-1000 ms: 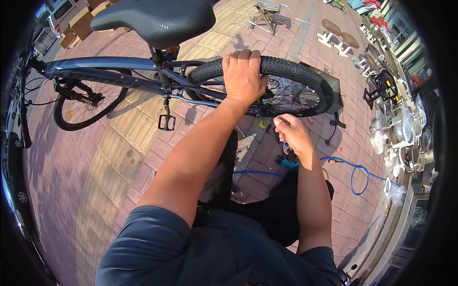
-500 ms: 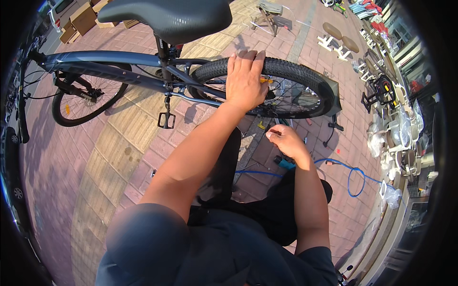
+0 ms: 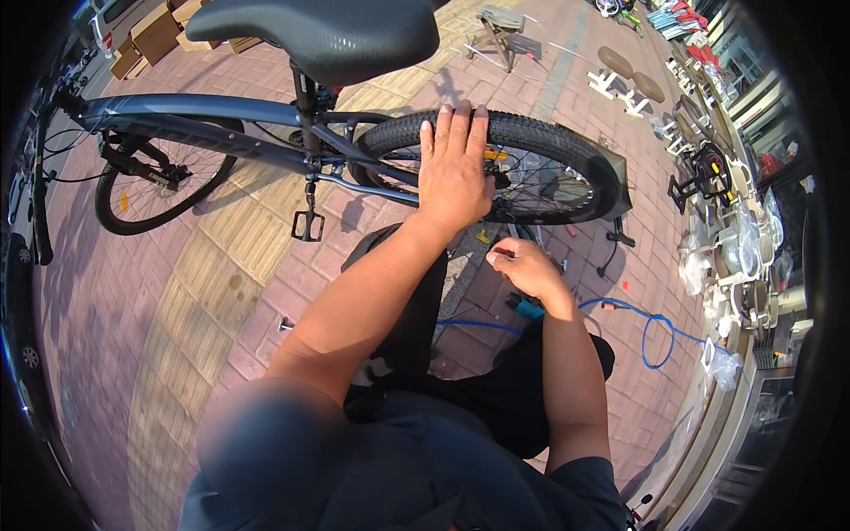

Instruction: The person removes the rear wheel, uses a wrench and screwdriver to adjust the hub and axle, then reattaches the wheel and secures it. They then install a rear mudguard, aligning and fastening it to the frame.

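Rear wheel [image 3: 567, 152] of a bicycle [image 3: 305, 133] beneath an extended left hand [image 3: 454, 173]

Probably handles as a stiff, fairly light hoop, free to turn at the hub [image 3: 502, 180] yet tied to a heavier whole; likely offers good purchase on firm, knobby rubber, hardly slippery; seems most fragile at the thin spokes [image 3: 553, 181], apt to bend or to nip fingers; best held over the tread, clear of spokes and hub, or steadied by the stiff frame [image 3: 257, 108]; stands at upper centre, to the right of the glossy blue-grey frame and the black saddle [image 3: 345, 40]; shows a broad black tyre, a dark rim and an orange reflector [image 3: 496, 155]; bears the left hand's fingers, straight and slightly parted across the tread, without visible clench; has nearby, apparently not touching, the right hand [image 3: 524, 267], with fingers curled and thumb close to forefinger; impossible to tell whether empty or holding something small.
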Tool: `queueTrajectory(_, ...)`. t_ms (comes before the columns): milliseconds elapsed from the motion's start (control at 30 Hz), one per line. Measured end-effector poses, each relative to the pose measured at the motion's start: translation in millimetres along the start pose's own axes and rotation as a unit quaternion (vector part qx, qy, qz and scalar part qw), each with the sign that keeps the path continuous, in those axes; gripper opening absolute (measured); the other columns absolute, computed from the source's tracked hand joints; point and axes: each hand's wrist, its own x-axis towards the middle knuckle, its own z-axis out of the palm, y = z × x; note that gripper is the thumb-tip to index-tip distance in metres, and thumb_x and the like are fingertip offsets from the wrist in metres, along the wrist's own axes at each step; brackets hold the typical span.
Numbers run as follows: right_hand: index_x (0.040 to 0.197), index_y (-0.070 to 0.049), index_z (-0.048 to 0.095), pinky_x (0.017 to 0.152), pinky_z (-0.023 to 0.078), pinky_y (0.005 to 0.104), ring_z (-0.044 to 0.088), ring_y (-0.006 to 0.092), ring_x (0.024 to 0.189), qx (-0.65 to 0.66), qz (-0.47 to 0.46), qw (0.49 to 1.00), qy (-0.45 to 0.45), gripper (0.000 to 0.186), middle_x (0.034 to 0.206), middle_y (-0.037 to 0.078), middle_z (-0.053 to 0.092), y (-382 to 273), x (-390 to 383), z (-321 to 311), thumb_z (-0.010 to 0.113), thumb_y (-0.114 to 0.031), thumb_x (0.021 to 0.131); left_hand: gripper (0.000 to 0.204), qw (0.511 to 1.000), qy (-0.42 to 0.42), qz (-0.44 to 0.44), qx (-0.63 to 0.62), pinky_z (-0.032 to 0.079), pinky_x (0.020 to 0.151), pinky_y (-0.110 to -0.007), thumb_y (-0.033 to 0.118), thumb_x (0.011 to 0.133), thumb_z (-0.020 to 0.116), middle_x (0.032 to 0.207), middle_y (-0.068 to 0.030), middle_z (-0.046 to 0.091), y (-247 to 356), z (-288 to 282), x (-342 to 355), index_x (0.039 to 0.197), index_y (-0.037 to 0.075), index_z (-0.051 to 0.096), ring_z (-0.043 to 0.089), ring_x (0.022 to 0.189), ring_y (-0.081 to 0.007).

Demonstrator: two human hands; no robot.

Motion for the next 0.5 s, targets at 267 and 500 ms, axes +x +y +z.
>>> queueTrajectory(267,0.108,-0.001,0.073,0.085,0.054,0.0398,0.071,0.0338,0.098,-0.048,0.003,0.999,0.003,0.040,0.102,0.019,0.074,-3.6,-4.2,-3.2,0.070,-0.037,0.089,0.105,1.000,-0.003,0.004,0.024,0.018,0.121,-0.058,0.021,0.067,0.083,0.158,-0.0207,0.032,-4.0,6.1,-1.8,0.156,0.004,0.029,0.026,0.148,-0.0436)
queueTrajectory(500,0.106,0.001,0.071,0.069,0.052,0.0369,0.068,0.0237,0.073,-0.044,-0.011,0.999,0.003,0.037,0.081,0.013,0.071,-9.5,-6.3,-1.4,0.070,-0.033,0.090,0.106,0.999,-0.009,0.014,0.028,0.019,0.121,-0.058,0.020,0.067,0.083,0.158,-0.0208,0.031,-6.2,5.4,-3.5,0.156,0.003,0.027,0.026,0.148,-0.0435)
